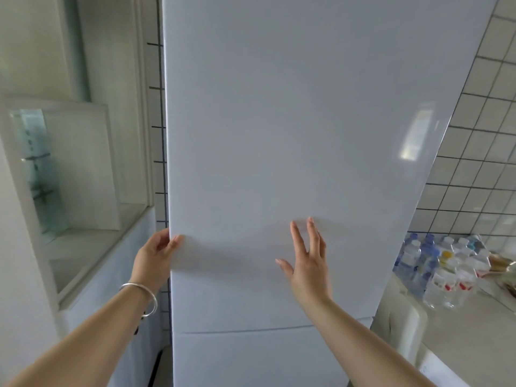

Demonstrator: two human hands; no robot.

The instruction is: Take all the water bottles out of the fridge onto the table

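White fridge door (279,135) is closed, left hand (155,258) curled round its edge, right hand (307,261) spread flat; bottles (444,263) crowd the table (460,344), so new ones risk toppling them.

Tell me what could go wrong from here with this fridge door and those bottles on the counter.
The left hand grips only the fridge door at its left edge, so that grip might slip on the smooth panel. The right hand lies flat near the door's middle and could resist the pull. The water bottles crowd the counter, so added ones may topple them.
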